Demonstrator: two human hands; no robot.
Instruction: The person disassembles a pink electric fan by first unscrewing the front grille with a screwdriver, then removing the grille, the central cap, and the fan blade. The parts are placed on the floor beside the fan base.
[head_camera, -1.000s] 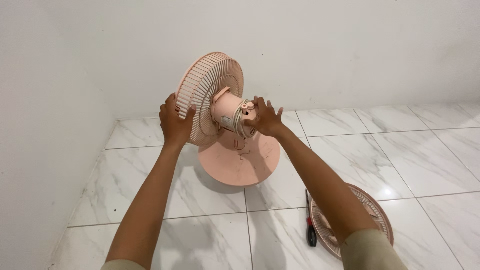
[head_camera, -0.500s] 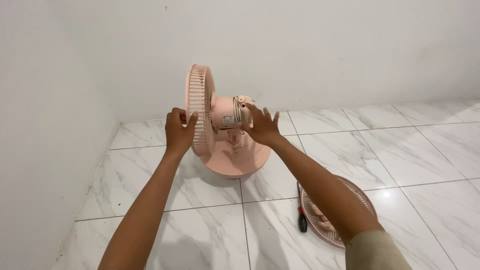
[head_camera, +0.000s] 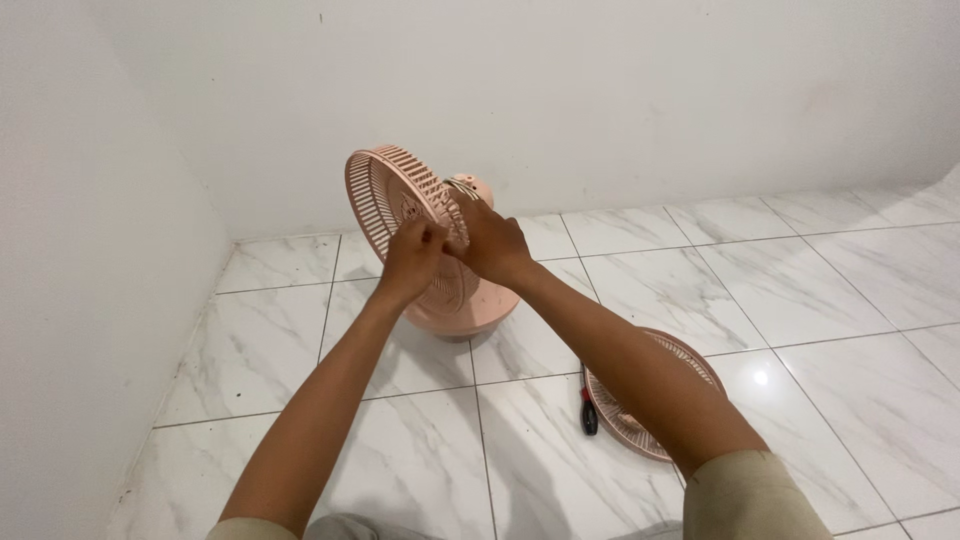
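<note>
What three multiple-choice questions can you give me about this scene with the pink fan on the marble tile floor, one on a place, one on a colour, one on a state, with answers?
1. Where does the loose pink round plastic fan grille lie?
A. on the floor under the right forearm
B. against the wall
C. on the fan's base

2. What colour is the plastic table fan?
A. white
B. pink
C. blue

3. Where are the two hands?
A. both at the fan's mounted grille
B. both flat on the floor
C. one holding the screwdriver

Answers: 1 A, it lies flat on the white marble tile floor beside the black-handled screwdriver. 2 B, base and grille are pink. 3 A, the left hand and right hand meet at the grille's rim.
</note>
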